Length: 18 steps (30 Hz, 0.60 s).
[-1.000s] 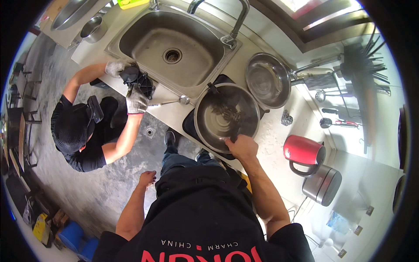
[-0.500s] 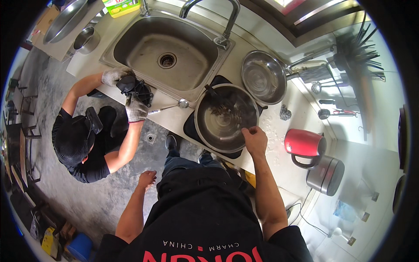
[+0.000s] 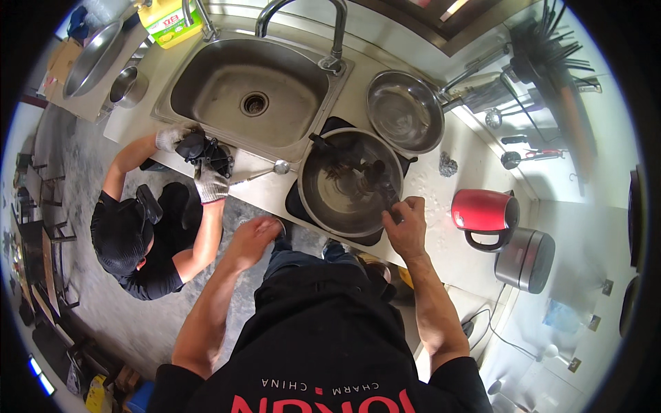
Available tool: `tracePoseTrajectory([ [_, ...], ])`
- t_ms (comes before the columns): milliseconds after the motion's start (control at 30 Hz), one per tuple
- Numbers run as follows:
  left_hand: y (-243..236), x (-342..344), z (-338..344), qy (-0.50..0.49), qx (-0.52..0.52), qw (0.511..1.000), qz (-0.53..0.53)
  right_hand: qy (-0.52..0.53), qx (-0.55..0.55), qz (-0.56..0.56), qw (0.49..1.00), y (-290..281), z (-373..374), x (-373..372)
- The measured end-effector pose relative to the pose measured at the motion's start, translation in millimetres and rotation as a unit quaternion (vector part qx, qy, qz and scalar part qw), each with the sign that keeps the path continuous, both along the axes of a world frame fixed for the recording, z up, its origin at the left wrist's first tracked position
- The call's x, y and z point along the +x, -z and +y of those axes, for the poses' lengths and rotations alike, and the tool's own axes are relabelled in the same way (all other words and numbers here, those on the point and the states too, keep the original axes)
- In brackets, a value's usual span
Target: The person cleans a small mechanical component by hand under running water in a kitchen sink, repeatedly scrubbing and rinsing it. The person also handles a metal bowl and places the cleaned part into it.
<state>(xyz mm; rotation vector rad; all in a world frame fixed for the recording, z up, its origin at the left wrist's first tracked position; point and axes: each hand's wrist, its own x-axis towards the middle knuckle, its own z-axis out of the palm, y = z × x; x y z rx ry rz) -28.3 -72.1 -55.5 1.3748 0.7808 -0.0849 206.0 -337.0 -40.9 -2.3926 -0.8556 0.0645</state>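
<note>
A wide steel pan (image 3: pixel 323 206) with a dark interior sits on a black cooktop (image 3: pixel 292 203) on the counter, with reflections inside. My right hand (image 3: pixel 407 224) is at its lower-right rim, thumb and fingers closed on the edge. My left hand (image 3: pixel 256 233), blurred, is in the air left of the pan, over the counter's front edge; its fingers are too smeared to read. A shallower steel pan (image 3: pixel 403 113) sits behind the wide one, and a ladle (image 3: pixel 279 167) lies to its left.
A crouching co-worker (image 3: pixel 124 234) holds a black metal part (image 3: pixel 203 151) in gloved hands at the counter edge. Beyond are a sink (image 3: pixel 213 82), faucet (image 3: pixel 330 34), yellow jug (image 3: pixel 162 20) and steel pot (image 3: pixel 129 86). Right are a red kettle (image 3: pixel 482 210), steel appliance (image 3: pixel 523 261) and hanging utensils (image 3: pixel 516 158).
My left hand has risen from down by my leg toward the pan's left. My right hand has shifted rightward along the rim. The pan and counter appear slightly further left in view.
</note>
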Motion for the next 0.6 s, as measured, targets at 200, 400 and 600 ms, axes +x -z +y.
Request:
tracePoseTrajectory([
  [200,-61,161,-21,0.191,0.349,0.904,-0.157,-0.101,0.021,-0.103,0.989,-16,0,2],
  [400,-74,215,-28,0.346,0.48,0.804,-0.045,-0.123,0.033,-0.162,0.979,-27,12,14],
  [600,-82,245,-30,0.336,0.539,0.77,-0.054,0.09,0.051,0.011,0.995,-42,2,24],
])
